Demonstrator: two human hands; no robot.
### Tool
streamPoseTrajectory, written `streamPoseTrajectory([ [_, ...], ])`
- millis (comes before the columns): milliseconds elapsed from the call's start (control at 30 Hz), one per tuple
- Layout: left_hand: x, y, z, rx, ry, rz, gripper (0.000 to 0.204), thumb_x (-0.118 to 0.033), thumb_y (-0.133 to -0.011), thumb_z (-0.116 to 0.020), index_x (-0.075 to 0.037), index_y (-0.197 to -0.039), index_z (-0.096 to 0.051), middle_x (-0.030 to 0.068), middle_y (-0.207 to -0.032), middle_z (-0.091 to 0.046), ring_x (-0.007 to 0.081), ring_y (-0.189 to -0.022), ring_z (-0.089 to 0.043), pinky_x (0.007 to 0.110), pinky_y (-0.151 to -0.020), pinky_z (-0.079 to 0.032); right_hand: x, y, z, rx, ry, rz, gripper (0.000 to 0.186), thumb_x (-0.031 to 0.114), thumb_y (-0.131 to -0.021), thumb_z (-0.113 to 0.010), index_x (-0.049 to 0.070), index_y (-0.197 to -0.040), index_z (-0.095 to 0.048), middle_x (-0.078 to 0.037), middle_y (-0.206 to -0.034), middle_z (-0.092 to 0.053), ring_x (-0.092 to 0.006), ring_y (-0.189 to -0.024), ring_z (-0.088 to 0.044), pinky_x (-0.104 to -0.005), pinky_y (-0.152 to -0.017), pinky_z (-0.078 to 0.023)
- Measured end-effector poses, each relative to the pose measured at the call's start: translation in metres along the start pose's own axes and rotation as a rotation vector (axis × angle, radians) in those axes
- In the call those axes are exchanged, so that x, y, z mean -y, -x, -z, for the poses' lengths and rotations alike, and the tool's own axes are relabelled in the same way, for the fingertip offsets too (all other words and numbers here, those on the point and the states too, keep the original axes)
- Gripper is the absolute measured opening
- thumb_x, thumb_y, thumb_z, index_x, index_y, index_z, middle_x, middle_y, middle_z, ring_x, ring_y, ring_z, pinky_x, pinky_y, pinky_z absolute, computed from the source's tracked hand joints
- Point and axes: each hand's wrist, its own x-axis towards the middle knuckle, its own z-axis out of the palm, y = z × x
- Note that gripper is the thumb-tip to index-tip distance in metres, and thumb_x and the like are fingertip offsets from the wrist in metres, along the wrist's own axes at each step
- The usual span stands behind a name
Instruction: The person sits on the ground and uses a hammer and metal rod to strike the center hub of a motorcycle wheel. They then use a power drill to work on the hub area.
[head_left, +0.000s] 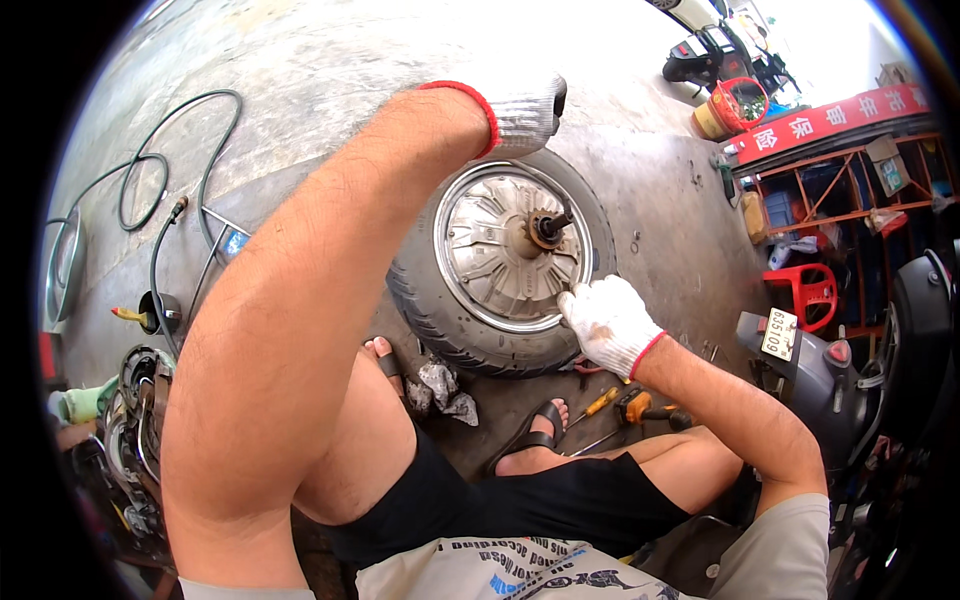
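Observation:
A motor wheel with a black tyre (499, 359) stands on the floor before me, leaning so that its silver hub cover (488, 240) faces up. A toothed sprocket (545, 229) and a dark axle end (562, 220) rise from its middle. My left hand (524, 118), in a white glove with a red cuff, is raised over the wheel's far edge. Its fingers look curled round something dark, too hidden to name. My right hand (606, 318), gloved too and stained, is closed at the near right of the rim (525, 325); whatever its fingertips pinch is hidden.
By my foot lie a yellow screwdriver (601, 401), a yellow-black power tool (634, 406) and a crumpled rag (447, 394). A grey scooter (815, 365) and red plastic seat (803, 295) stand right. Hoses (205, 95) and metal parts (140, 420) lie left.

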Motion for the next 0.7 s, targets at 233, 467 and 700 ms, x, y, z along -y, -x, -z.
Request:
streamPoseTrajectory([
  [233,-0.002,-0.002,0.008,0.019,0.032,0.021,0.030,-0.022,-0.095,-0.059,-0.007,-0.119,-0.068,0.0187,-0.110,-0.072,0.0360,-0.103,-0.068,0.044,-0.092,-0.053,0.004,0.001,-0.014,-0.115,-0.259,-0.215,0.015,0.018,-0.086,-0.063,0.003,-0.089,-0.059,-0.017,-0.072,-0.067,-0.0381,-0.069,-0.069,-0.0463,-0.065,-0.054],
  [467,0.007,-0.006,0.011,0.048,0.022,0.065,0.031,-0.024,-0.097,-0.057,-0.008,-0.121,-0.067,0.0184,-0.111,-0.072,0.0351,-0.105,-0.068,0.044,-0.093,-0.053,-0.002,0.009,0.005,-0.210,-0.309,-0.209,0.025,0.030,-0.093,-0.063,0.006,-0.091,-0.059,-0.017,-0.072,-0.068,-0.0383,-0.068,-0.068,-0.0462,-0.064,-0.055],
  [700,0.027,-0.018,0.008,0.089,0.097,0.102,0.033,-0.024,-0.096,-0.057,-0.005,-0.121,-0.067,0.0191,-0.114,-0.071,0.0351,-0.108,-0.067,0.043,-0.096,-0.051,-0.104,-0.047,0.021,-0.598,-0.269,-0.328,0.016,0.024,-0.097,-0.058,0.008,-0.099,-0.062,-0.016,-0.088,-0.070,-0.0348,-0.085,-0.069,-0.0431,-0.078,-0.055],
])
